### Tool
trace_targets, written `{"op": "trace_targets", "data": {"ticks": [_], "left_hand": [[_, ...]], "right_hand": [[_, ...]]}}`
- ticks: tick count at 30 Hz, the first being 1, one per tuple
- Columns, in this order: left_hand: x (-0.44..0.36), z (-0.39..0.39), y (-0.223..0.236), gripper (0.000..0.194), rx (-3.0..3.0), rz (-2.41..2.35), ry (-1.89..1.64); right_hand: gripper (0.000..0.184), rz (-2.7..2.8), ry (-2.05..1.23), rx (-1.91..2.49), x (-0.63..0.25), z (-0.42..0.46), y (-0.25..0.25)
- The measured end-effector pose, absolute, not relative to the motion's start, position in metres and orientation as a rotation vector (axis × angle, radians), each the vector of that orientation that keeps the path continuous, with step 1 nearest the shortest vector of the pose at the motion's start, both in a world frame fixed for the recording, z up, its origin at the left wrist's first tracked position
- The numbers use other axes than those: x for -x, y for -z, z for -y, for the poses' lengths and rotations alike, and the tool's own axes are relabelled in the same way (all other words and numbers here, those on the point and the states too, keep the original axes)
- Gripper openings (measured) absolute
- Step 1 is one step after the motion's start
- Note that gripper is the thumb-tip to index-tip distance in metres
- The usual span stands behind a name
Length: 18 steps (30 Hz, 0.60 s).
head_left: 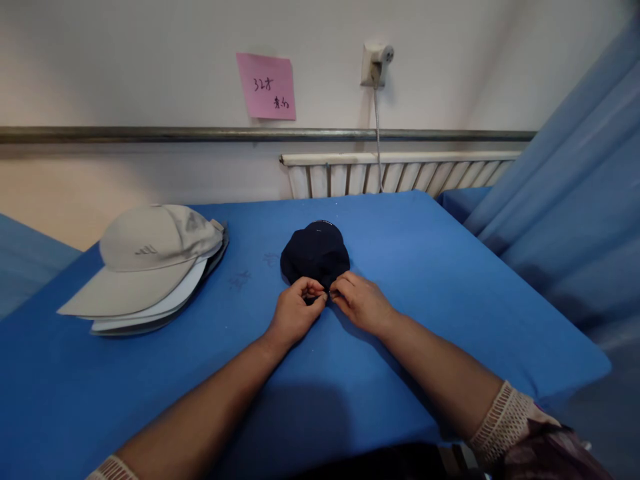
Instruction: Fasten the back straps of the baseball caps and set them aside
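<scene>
So there's a pale wall [165, 60] at the back, and up against it a table [425, 260] with a plain blue covering. Blue curtain [575, 200] hangs down the right side. White radiator [405, 175] low on the wall, metal pipe [150, 135] running just above it. Stack of caps on the left of the table: beige cap [150, 243] on top, white and dark brims poking out underneath. The dark navy cap [314, 253] sits by itself mid-table, well apart from the stack, its rounded bill pointing at the wall. Left hand [295, 313] and right hand [364, 303] meet at its near edge, nearly touching, both with thumb and fingertips pinched on it; exactly which bit is too small to tell. Pink note [267, 87] with handwriting above the pipe, then a socket [369, 63] with a plug in it and a thin cord [379, 133] dangling.
</scene>
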<state>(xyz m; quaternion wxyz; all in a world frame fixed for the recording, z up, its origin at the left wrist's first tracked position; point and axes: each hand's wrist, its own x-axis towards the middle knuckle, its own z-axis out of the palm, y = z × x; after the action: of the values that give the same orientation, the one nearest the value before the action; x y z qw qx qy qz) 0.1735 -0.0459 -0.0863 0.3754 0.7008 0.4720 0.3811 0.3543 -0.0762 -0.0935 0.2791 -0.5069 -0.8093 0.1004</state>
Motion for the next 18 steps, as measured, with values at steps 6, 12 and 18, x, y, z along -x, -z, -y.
{"op": "trace_targets", "data": {"ticks": [6,12,18], "left_hand": [[-0.173,0.046,0.087,0.01,-1.81,-1.191,-0.951],[-0.161,0.044,0.09,0.025,-2.093,-1.158,-0.862],[-0.155,0.043,0.088,0.025,-2.32,-1.17,-0.898]], "right_hand": [[0.012,2.171,-0.282,1.343,-0.352,0.075,0.096],[0.012,1.938,-0.447,1.312,-0.358,0.072,0.097],[0.013,1.873,-0.473,1.269,-0.363,0.069,0.101]]}}
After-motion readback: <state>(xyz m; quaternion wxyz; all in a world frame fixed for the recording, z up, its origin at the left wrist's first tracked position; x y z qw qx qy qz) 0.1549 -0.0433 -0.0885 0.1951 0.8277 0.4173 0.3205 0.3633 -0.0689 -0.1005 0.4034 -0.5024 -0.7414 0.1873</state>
